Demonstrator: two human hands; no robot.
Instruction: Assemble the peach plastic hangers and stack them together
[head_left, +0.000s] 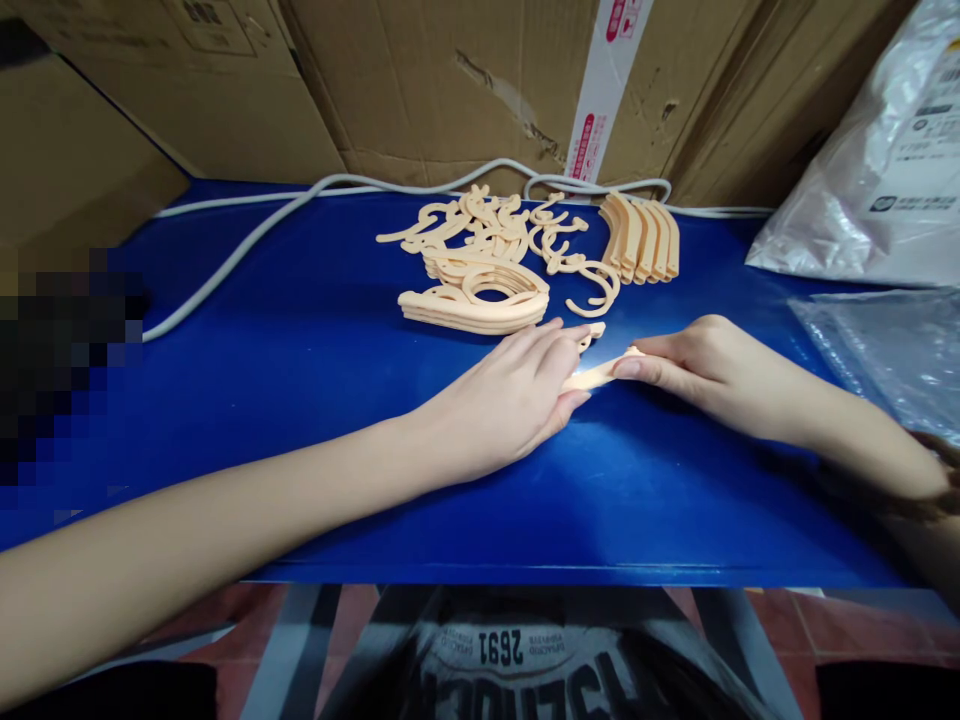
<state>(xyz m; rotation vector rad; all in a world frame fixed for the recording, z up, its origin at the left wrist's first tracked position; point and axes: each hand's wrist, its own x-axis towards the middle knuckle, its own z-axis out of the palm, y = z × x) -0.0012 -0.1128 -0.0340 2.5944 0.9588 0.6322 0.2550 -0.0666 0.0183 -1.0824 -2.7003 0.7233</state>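
Both hands meet over the blue table, on a beige plastic piece (pixel 594 376). My left hand (pixel 517 395) is closed round its left end, and the fingers hide part of it. A small beige tip (pixel 598 330) sticks out beyond those fingers. My right hand (pixel 712 375) pinches the right end between thumb and fingers. Just behind my left hand lies a stack of beige curved pieces (pixel 480 300). Beyond it are a heap of loose beige parts (pixel 480 222), several beige hooks (pixel 592 285) and a row of curved beige arms (pixel 641 240).
Cardboard boxes (pixel 450 90) stand along the back of the blue table (pixel 300 400). A white cable (pixel 247 250) runs behind the parts. At the right are a white plastic package (pixel 862 190) and a clear plastic bag (pixel 892 350).
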